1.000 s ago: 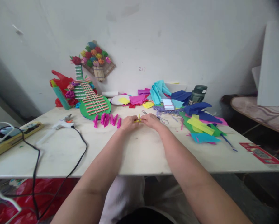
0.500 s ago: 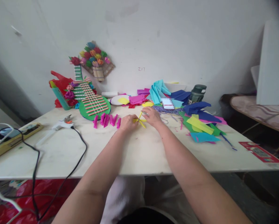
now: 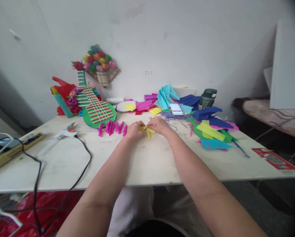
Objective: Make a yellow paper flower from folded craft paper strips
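Between my two hands is a yellow paper flower (image 3: 148, 131) with narrow petals spreading toward me and a small greyish centre. My left hand (image 3: 135, 130) is closed on its left side, fingers pinched at the petals. From the right, my right hand (image 3: 159, 125) grips it with thumb and fingers together near the centre. The fingertips partly hide the far petals. Just left of my left hand, several folded magenta paper pieces (image 3: 110, 127) stand in a row on the white table (image 3: 152, 164).
A green paper guitar (image 3: 98, 113) and a glue gun (image 3: 66, 131) with a black cord lie to the left. Coloured paper sheets (image 3: 210, 131) are heaped on the right, before a dark green bottle (image 3: 208, 98). A power strip (image 3: 16, 149) sits at the left edge.
My right hand has come down and closer to the left, its fingers now closed at the flower. The flower's upright petal no longer shows, and its petals point toward me.
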Demonstrator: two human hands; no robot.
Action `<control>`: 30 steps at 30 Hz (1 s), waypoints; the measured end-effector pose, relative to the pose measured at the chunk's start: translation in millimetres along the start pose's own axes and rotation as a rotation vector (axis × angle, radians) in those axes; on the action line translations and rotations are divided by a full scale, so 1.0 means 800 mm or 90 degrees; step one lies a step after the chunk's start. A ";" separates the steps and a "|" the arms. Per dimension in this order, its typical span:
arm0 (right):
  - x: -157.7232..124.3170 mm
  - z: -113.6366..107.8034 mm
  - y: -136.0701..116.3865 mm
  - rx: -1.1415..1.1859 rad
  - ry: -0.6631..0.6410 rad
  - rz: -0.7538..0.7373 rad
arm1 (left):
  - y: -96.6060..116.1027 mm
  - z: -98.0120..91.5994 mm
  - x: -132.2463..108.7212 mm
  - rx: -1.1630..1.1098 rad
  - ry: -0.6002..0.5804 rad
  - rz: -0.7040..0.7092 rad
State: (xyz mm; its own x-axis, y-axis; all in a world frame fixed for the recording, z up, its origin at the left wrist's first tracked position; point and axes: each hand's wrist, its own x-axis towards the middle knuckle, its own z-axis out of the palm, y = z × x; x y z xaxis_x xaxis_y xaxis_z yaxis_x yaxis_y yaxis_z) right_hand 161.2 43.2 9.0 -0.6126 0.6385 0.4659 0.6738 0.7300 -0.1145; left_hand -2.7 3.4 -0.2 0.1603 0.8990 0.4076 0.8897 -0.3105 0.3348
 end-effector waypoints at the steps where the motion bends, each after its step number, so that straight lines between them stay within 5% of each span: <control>1: 0.000 0.000 0.000 -0.004 -0.004 -0.006 | 0.000 0.000 0.000 -0.002 -0.003 0.001; 15: 0.000 0.006 -0.006 -0.015 0.014 -0.011 | -0.006 0.002 0.002 -0.104 -0.031 0.005; 25: -0.001 0.011 0.007 0.026 0.066 0.004 | -0.018 0.002 0.008 -0.408 -0.154 -0.078; 30: -0.004 0.005 0.003 0.013 0.179 0.020 | -0.024 0.012 0.008 -0.432 -0.092 -0.110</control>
State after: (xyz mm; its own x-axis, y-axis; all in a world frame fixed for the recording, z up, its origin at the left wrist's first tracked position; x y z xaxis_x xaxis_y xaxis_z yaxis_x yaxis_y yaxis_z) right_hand 162.8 43.8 3.7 -0.4512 0.5699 0.6868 0.6804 0.7176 -0.1485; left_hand -14.9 18.3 -11.8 0.1369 0.9701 0.2002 0.4533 -0.2411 0.8581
